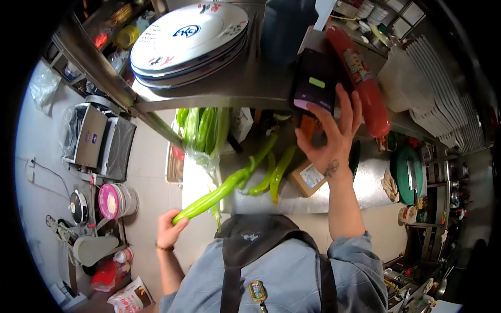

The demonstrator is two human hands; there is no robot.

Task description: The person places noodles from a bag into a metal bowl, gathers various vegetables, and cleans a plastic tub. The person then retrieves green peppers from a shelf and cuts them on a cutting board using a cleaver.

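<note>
My left hand (170,229) is closed round the end of a long green chili pepper (214,199), which slants up toward the steel counter (250,205). My right hand (331,133) is open, fingers spread, with its fingertips at the lower part of a dark phone (314,78) on the shelf. A green patch glows on the phone's screen. Beside the phone lies a red wrapped sausage (360,78). More green peppers (281,169) rest on the counter below. A clear bag of green peppers (204,130) stands to the left.
Patterned plates (190,36) are stacked on the steel shelf (261,94) above the counter, beside a dark container (287,31). A cardboard box (307,179) sits under my right hand. At right are a knife (411,175) on a green round board (404,156) and a crumpled cloth (389,185).
</note>
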